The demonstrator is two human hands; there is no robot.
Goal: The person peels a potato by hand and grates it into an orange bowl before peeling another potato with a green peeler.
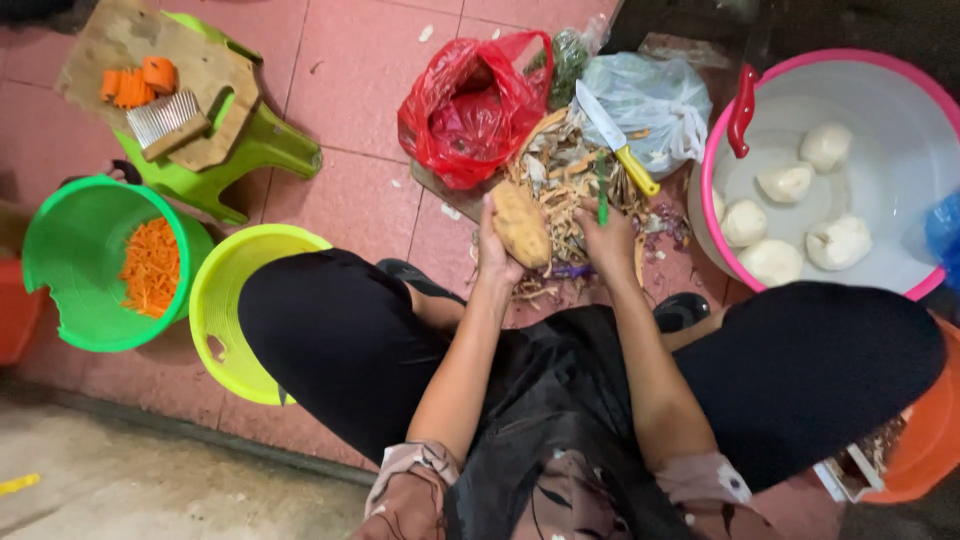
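Green plastic basin (pixel 60 250), at far left on the pink tiled floor (pixel 350 100), holds shredded orange carrot (pixel 151 265). Beyond it a green stool (pixel 262 145) lies under a wooden board (pixel 130 40) bearing carrot pieces (pixel 135 82) and a metal-toothed grater (pixel 166 121). A yellow-green basin (pixel 225 300) stands just beside the person's left knee. At centre, the left hand (pixel 492 248) is closed around a pale, partly peeled tuber (pixel 520 225), held above a heap of peelings (pixel 560 185). Just to the right, the right hand (pixel 608 238) is clenched on a green-handled peeler (pixel 602 195), near the tuber; whether the blade touches it cannot be told. A red plastic bag (pixel 470 105) lies beyond the heap. A yellow-handled knife (pixel 615 135) rests on the peelings against a pale blue bag (pixel 655 100). At right, a pink-rimmed white basin (pixel 880 80) contains five peeled white tubers (pixel 785 182), with a red-handled tool (pixel 742 110) hooked over its rim. An orange basin (pixel 925 440) sits at the near right edge.
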